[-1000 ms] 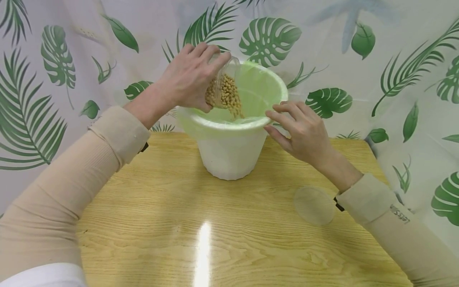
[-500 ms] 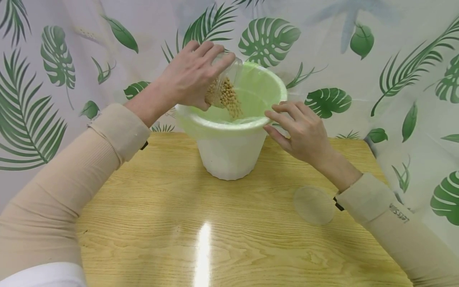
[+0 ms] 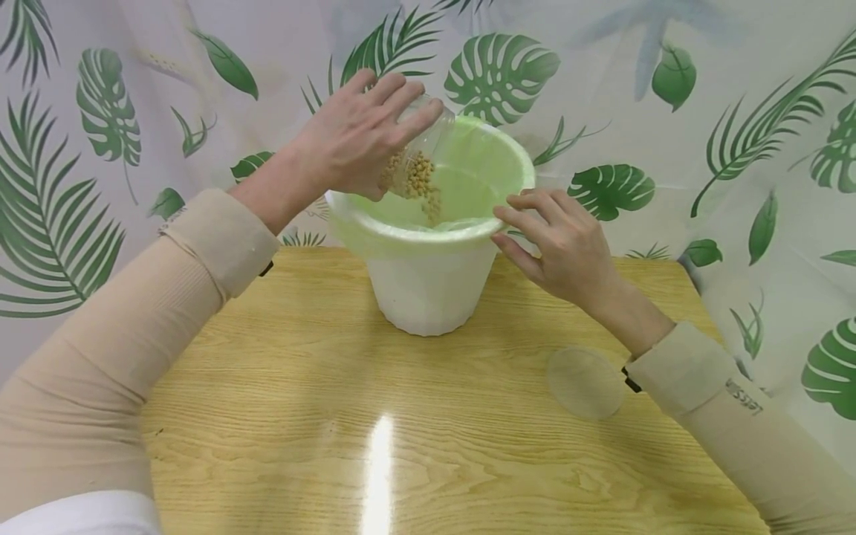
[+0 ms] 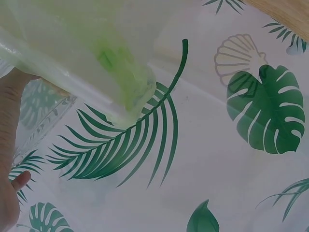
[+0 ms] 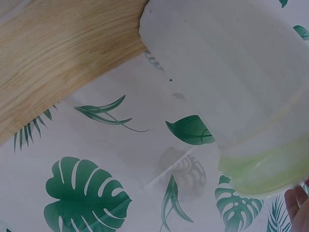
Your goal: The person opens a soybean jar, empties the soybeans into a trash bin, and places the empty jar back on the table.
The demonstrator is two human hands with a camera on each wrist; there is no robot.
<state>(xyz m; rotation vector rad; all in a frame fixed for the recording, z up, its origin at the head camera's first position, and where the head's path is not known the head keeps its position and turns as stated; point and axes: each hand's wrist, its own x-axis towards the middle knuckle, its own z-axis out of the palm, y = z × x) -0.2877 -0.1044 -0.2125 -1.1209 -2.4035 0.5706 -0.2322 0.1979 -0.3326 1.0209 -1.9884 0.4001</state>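
My left hand (image 3: 357, 141) grips a clear plastic jar (image 3: 438, 135) tipped over the mouth of a white bin (image 3: 428, 290). Yellowish soybeans (image 3: 420, 174) slide from the jar's mouth and drop inside. A pale green plastic bag (image 3: 484, 167) lines the bin and folds over its rim. On the bin's right, my right hand (image 3: 565, 241) holds the rim, fingertips over the top and thumb below. The left wrist view catches part of the jar (image 4: 46, 121) beside the green bag (image 4: 116, 63). In the right wrist view, fingertips (image 5: 298, 205) meet the bag-covered rim. The bin's bottom is hidden inside.
A round translucent lid (image 3: 585, 383) lies on the wooden table (image 3: 401, 438), near the right forearm. Behind the table hangs a white sheet (image 3: 622, 89) printed with green leaves. The bin stands toward the table's back edge.
My left hand has lifted slightly, tilting the jar further. Fewer soybeans show in the jar and the falling stream has thinned. The right hand stays at the rim.
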